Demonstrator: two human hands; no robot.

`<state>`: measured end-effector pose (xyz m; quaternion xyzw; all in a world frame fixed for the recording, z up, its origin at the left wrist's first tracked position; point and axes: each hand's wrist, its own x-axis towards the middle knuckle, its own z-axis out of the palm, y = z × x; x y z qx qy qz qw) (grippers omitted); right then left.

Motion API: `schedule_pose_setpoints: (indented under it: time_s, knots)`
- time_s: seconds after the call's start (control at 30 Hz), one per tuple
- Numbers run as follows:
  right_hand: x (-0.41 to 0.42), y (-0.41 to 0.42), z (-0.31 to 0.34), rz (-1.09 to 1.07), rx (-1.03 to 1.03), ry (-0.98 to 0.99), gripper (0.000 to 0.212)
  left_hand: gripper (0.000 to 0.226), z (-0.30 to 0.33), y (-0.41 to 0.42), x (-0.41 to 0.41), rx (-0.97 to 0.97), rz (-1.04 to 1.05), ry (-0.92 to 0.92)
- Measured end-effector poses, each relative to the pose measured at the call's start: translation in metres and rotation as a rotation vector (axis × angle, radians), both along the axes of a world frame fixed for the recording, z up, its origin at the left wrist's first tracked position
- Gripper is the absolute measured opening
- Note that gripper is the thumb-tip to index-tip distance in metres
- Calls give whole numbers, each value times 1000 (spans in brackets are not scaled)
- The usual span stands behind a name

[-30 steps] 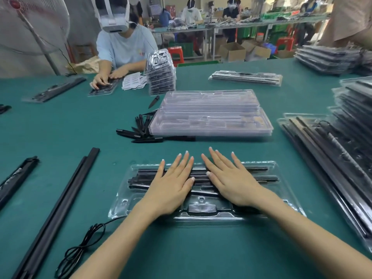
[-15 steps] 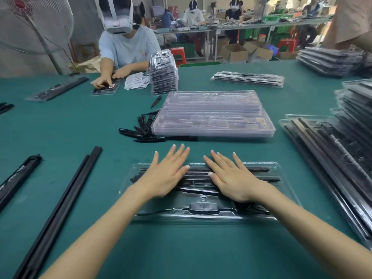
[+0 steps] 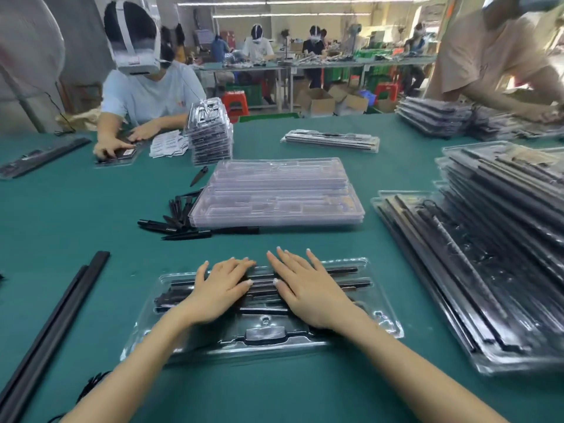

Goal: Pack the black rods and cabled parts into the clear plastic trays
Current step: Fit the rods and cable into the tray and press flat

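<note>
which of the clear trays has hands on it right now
The near tray, directly under the left hand and right hand, which press its black rods. The empty stack behind lies untouched.

A factory packing room: workers (image 3: 146,96) sit at long green counters (image 3: 76,215), with stacks of clear trays (image 3: 274,193), cardboard boxes (image 3: 317,102) and plastic stools (image 3: 235,102).

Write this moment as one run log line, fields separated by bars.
left hand flat on black rods | right hand flat on rods | clear tray on table
</note>
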<state>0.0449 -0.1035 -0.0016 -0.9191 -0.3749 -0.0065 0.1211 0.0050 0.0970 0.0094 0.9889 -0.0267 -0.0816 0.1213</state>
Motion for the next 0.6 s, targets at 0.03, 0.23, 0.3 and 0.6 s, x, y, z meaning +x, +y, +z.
schedule_pose_setpoints:
  time_s: [0.03,0.23,0.3,0.6]
  knots:
    - [0,-1,2,10,68,9,56,44,3,3,4,-44,-7,31]
    - [-10,-8,10,-230,98,-91,61,32,29,6,22,-94,-119,3]
    - [-18,-10,10,-318,41,-121,63,34,36,7,23,-58,-130,37]
    - [-32,-65,9,-306,-2,-40,58,58,46,7,6,-290,-188,388]
